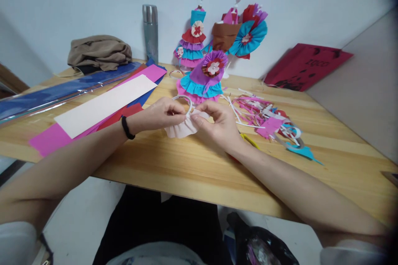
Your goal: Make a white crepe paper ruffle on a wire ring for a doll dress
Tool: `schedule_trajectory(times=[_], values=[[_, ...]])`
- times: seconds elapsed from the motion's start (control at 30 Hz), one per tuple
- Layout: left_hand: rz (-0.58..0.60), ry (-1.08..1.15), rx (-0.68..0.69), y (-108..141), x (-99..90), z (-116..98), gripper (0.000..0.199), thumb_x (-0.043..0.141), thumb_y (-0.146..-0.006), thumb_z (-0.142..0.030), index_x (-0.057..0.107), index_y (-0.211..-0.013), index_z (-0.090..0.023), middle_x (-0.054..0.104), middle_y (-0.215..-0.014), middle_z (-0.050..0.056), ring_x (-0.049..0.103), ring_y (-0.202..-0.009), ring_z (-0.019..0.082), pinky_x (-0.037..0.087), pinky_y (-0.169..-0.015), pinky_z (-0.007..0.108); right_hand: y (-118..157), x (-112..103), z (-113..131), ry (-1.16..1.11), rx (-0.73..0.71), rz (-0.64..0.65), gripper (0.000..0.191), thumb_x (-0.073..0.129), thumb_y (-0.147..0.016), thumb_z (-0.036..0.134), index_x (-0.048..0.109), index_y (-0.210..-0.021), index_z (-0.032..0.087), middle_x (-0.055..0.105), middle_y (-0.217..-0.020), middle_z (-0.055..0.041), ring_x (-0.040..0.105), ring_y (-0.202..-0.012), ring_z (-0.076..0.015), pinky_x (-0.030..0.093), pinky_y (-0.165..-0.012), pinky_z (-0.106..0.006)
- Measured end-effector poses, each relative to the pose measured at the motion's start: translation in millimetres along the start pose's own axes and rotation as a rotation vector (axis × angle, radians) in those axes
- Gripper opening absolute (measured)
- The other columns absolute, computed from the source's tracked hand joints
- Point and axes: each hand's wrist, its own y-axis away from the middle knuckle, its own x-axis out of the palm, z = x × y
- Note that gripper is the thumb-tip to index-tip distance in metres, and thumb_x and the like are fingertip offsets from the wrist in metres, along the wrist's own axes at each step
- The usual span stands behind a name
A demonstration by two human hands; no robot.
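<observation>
In front of me, my left hand (166,114) is closed, its thumb and fingers pinching the left part of a pale pink, ruffled strip of paper (180,130). My right hand (219,124) pinches the strip's right part between thumb and fingertips. A thin white ring (190,102), perhaps a tape roll, stands up at the left fingertips against the ruffled edge; how it is fixed there is hidden. Just behind the hands is a small paper dress (207,76) in purple, turquoise and pink, with a flower on it.
Flat paper sheets, a cream one (107,105) on top, lie to the left. Paper scraps (255,109) and yellow-handled scissors (249,140) are at right. Behind stand a flask (151,35), a tiered dress (193,47), a brown-topped dress (226,35) and a red bag (306,66).
</observation>
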Motion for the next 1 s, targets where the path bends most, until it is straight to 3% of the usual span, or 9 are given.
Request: schedule_trajectory(times=[0.2,0.5,1.0], values=[[-0.018,-0.075,0.054,-0.6,0.3,-0.5,0.03,0.05,-0.081,-0.033,0.055,-0.06,-0.013,0.039,-0.057,-0.003,0.035,-0.055,0.008,0.026,-0.049,0.02,-2.7,1.4,2.5,-0.019,0.025,0.015,0.016,0.064,-0.076,0.029,0.063,-0.063,0.02,0.061,-0.062,0.0011,0.052,-0.061,-0.0135,0.04,-0.061,-0.028],[-0.021,-0.129,0.118,-2.3,1.8,-1.4,0.03,0.048,-0.079,-0.029,0.042,-0.054,-0.016,0.035,-0.054,-0.004,0.033,-0.054,0.007,0.024,-0.049,0.021,-4.8,5.1,-3.4,-0.288,0.261,0.035,0.015,0.072,-0.067,0.029,0.06,-0.066,0.02,0.063,-0.064,0.0006,0.053,-0.058,-0.0128,0.04,-0.056,-0.027],[0.015,-0.147,0.09,-1.3,1.1,2.6,0.03,0.046,-0.083,-0.031,0.051,-0.059,-0.014,0.043,-0.056,-0.001,0.04,-0.055,0.008,0.029,-0.05,0.02,-3.2,9.7,-6.8,-0.237,0.24,-0.012,0.016,0.066,-0.071,0.031,0.055,-0.068,0.02,0.055,-0.062,0.0021,0.048,-0.057,-0.0113,0.037,-0.054,-0.026]])
